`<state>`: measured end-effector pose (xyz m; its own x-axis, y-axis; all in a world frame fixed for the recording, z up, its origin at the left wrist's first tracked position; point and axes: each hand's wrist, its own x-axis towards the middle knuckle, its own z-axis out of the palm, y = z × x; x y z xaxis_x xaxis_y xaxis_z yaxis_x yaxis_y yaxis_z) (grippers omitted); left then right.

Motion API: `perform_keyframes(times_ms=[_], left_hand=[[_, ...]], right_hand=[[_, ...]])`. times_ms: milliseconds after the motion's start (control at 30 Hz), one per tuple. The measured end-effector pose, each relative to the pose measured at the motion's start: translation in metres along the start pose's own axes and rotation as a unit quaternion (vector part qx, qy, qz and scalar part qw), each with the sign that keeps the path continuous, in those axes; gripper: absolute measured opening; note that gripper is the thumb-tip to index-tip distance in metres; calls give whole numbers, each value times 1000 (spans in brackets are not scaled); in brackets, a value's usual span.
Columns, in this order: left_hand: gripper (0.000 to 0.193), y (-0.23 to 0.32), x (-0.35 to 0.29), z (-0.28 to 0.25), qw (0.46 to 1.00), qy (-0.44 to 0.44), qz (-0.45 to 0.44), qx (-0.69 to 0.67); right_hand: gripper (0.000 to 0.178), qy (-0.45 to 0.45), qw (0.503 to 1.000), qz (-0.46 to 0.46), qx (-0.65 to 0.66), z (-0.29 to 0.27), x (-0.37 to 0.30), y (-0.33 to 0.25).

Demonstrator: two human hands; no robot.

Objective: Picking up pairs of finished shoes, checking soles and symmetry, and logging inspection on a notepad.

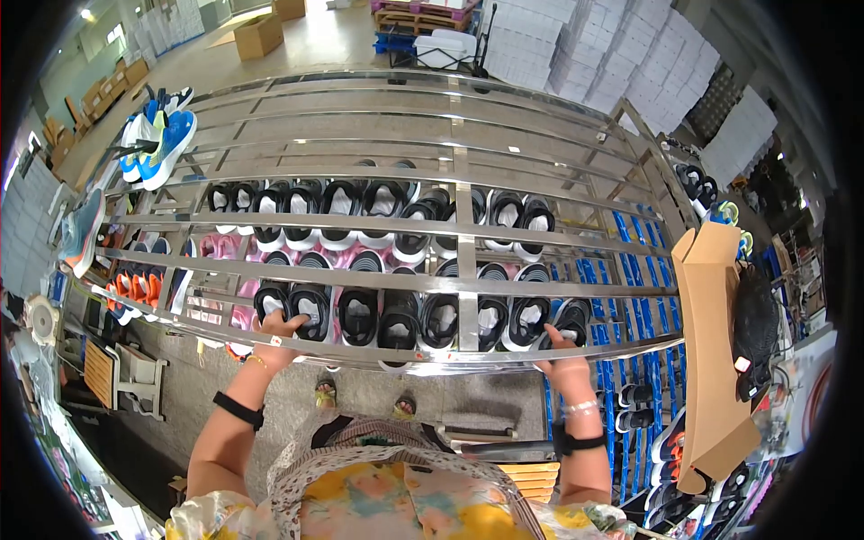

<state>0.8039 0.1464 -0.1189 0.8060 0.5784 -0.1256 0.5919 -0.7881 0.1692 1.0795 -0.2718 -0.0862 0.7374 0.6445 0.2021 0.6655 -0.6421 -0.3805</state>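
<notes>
A wide metal rack (378, 355) stretches across in front of me, with rows of black-and-white shoes on its lower levels. At the left part of its front rail, my left hand (277, 346) is closed over the bar, its fingertips beside a pair of black shoes (310, 310). My right hand (567, 355) grips the same rail further right, thumb up, close to the last black shoe (571, 319) of the front row. Part of each hand's fingers is hidden behind the rail. White stuffing shows inside many of the shoes.
Blue-and-white sneakers (171, 148) sit at the rack's far left corner, orange-lined shoes (135, 286) lower down. An open cardboard box (715, 351) stands at the right end. Blue-barred racking (639, 297) is behind it. White stacked boxes (621, 54) rise at the back.
</notes>
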Motion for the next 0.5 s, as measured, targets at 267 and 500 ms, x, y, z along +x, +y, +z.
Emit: perform_keyframes(times_ms=[267,500], left_hand=[[35,6,1,0,1000,-8,0,19],[38,16,-17,4,998,12,60,-20]], right_hand=[[44,-40,992,55,-106,41,26,25],[38,-83,994,-67,-35,25,5,6]])
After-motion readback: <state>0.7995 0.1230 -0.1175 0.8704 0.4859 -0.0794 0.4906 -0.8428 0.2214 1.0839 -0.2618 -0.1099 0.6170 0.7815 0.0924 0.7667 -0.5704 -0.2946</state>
